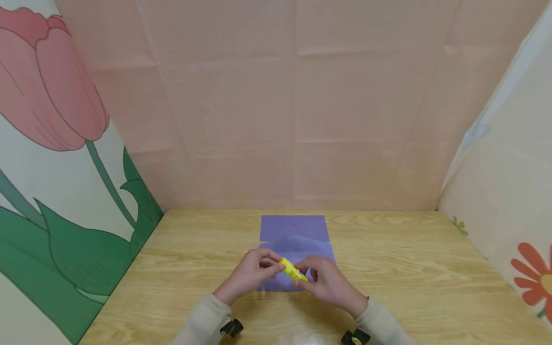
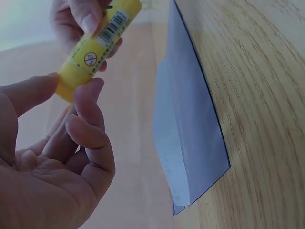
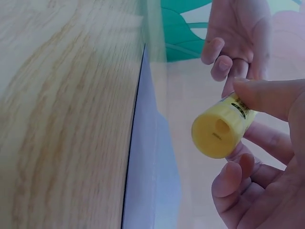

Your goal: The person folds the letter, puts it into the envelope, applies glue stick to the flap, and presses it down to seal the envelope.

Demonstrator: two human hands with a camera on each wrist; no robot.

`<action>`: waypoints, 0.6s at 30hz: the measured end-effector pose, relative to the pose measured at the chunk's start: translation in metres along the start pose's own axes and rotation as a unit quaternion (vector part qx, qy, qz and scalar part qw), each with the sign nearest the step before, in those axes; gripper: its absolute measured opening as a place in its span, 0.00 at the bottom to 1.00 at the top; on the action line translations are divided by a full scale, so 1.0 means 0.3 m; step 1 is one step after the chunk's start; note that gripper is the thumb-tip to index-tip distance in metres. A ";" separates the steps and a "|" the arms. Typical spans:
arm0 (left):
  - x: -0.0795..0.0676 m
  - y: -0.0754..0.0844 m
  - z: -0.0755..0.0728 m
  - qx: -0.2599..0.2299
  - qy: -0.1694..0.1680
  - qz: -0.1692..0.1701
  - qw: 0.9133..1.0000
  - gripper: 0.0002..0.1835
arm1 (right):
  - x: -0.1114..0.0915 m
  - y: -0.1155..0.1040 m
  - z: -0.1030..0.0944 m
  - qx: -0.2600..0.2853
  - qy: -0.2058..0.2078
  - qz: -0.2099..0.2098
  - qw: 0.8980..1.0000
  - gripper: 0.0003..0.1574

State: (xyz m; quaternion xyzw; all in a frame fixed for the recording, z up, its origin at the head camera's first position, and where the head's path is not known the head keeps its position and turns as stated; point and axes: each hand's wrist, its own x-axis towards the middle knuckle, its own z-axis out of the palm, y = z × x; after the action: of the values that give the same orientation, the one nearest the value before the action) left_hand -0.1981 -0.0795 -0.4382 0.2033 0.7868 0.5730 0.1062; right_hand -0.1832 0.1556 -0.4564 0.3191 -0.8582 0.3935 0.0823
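Both hands hold a yellow glue stick [image 1: 293,270] above the table. My left hand [image 1: 254,270] pinches its upper left end, the cap end [image 2: 71,85], between thumb and index finger. Around the other end, the thumb and fingers of my right hand [image 1: 329,282] grip the barrel. A barcode and a small round red mark show on the label in the left wrist view, while the round base [image 3: 217,136] faces the right wrist camera. Beneath the hands lies a folded purple paper [image 1: 295,229], envelope-like, its lighter panel [image 1: 302,245] partly hidden by the hands.
The wood-grain table [image 1: 388,254] extends on both sides of the paper. A pinkish cloth backdrop [image 1: 293,105] stands along its far edge. Side panels carry a large tulip [image 1: 56,86] on the left and an orange flower [image 1: 539,278] on the right.
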 end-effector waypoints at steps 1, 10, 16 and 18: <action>0.001 0.001 0.001 0.002 0.000 0.001 1.000 0.10 | 0.000 0.000 -0.001 0.002 -0.001 -0.004 1.000 0.14; 0.004 -0.011 0.010 0.007 -0.002 0.005 1.000 0.08 | -0.002 0.017 0.007 0.015 -0.028 -0.001 0.999 0.14; 0.011 -0.017 -0.006 0.000 -0.018 0.006 1.000 0.10 | -0.001 0.014 0.006 0.043 -0.051 0.016 0.998 0.11; 0.013 -0.013 -0.018 -0.008 -0.020 0.001 1.000 0.11 | 0.000 0.010 0.006 0.056 -0.049 0.020 0.997 0.10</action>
State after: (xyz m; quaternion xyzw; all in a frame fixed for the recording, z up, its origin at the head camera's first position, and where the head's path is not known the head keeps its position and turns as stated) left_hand -0.2047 -0.0833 -0.4400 0.2152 0.7796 0.5752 0.1231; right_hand -0.1848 0.1558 -0.4594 0.3253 -0.8437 0.4267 0.0142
